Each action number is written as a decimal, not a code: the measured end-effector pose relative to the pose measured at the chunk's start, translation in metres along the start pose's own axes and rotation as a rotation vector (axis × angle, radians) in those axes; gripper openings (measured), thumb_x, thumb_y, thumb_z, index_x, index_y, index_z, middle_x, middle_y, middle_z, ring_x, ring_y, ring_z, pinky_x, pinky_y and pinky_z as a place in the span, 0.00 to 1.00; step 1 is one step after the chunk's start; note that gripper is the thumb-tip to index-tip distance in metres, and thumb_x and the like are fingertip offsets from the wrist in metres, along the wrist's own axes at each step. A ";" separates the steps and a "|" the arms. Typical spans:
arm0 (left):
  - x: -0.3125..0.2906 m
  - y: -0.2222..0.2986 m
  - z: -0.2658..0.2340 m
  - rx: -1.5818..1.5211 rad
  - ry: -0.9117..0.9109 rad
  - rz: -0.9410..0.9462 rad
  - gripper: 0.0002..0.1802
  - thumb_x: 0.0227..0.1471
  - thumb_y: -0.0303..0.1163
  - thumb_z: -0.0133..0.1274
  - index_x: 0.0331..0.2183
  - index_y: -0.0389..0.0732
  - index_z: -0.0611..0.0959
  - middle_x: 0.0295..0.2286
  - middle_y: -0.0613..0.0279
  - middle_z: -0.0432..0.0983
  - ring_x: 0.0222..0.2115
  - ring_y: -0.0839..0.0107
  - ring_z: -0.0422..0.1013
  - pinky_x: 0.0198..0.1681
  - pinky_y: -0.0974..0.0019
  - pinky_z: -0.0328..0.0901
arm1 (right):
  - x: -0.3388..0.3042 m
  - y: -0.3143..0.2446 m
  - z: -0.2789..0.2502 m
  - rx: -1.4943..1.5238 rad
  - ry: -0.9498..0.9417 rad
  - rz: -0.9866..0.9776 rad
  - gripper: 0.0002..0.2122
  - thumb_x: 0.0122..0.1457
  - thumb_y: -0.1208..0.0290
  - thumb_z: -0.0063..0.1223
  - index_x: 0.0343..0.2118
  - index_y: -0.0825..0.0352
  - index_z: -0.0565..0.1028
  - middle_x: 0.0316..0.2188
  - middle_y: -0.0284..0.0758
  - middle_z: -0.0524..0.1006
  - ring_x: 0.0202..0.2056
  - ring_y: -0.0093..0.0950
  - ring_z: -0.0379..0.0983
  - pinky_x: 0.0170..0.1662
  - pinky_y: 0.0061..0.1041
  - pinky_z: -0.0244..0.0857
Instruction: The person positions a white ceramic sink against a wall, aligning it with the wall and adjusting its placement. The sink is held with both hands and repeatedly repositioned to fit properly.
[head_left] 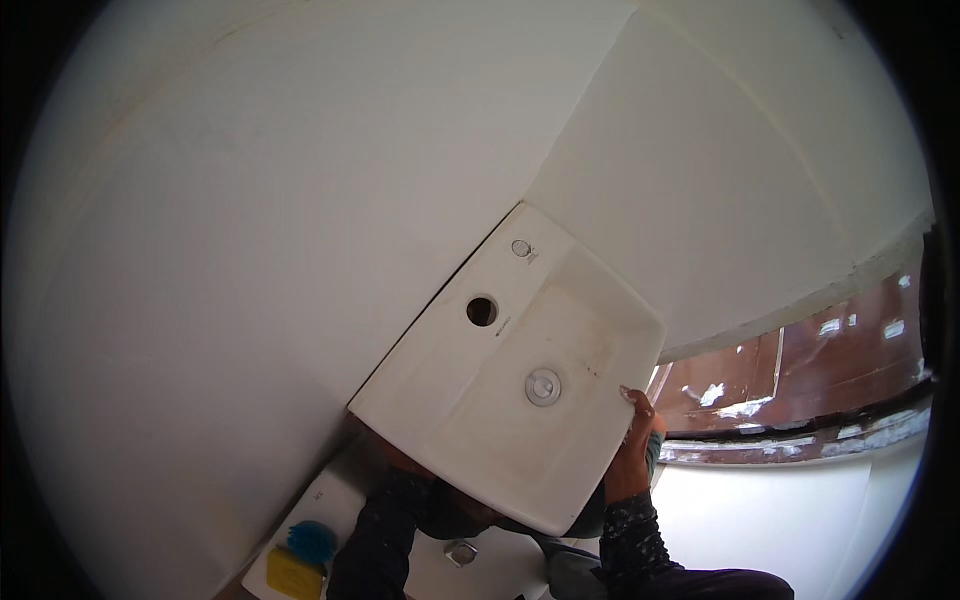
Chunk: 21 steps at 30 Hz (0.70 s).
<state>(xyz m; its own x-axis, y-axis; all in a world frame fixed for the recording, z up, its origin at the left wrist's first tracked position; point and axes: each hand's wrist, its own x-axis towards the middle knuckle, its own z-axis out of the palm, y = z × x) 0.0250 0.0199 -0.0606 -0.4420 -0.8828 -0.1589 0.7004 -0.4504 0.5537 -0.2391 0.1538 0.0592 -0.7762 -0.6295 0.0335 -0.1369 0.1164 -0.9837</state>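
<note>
One yellow sponge (293, 574) and one blue scrubber (311, 542) lie near left; one white basin (500, 400) sits centrally, close against the left wall (200, 250), hiding the left hand's (405, 463) fingers: their state cannot be told. The right hand (632, 450) grasps the basin's right rim, thumb on top. One brown panel (810, 360) stands far right.

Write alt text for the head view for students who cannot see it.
A right hand grips the rim of a white rectangular ceramic washbasin by a pale wall; the dark-sleeved left forearm reaches beneath. Lower left lie a blue scrubber and yellow sponge.
</note>
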 end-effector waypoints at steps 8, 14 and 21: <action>-0.003 -0.008 0.000 -0.026 0.018 -0.016 0.46 0.56 0.68 0.21 0.62 0.43 0.50 0.62 0.55 0.48 0.62 0.56 0.48 0.63 0.49 0.45 | 0.000 0.003 0.005 0.226 0.088 0.128 0.17 0.57 0.54 0.44 0.40 0.64 0.68 0.39 0.41 0.71 0.39 0.30 0.70 0.42 0.26 0.68; -0.006 -0.011 -0.003 -0.037 0.021 -0.031 0.46 0.55 0.69 0.21 0.62 0.43 0.50 0.62 0.55 0.48 0.62 0.56 0.47 0.63 0.48 0.44 | -0.001 -0.004 0.012 0.152 0.081 0.092 0.18 0.62 0.52 0.41 0.44 0.63 0.66 0.44 0.42 0.68 0.41 0.29 0.69 0.42 0.25 0.68; -0.006 -0.010 -0.005 -0.047 0.016 -0.042 0.46 0.55 0.69 0.22 0.62 0.44 0.50 0.62 0.55 0.48 0.62 0.56 0.46 0.63 0.47 0.43 | -0.013 -0.034 0.024 -0.059 0.027 -0.062 0.20 0.65 0.52 0.36 0.50 0.63 0.64 0.49 0.43 0.65 0.49 0.30 0.66 0.50 0.30 0.65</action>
<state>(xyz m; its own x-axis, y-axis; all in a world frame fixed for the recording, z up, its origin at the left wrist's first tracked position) 0.0230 0.0289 -0.0697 -0.4632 -0.8647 -0.1944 0.7070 -0.4927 0.5074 -0.2099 0.1394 0.0884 -0.7811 -0.6165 0.0995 -0.2208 0.1235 -0.9675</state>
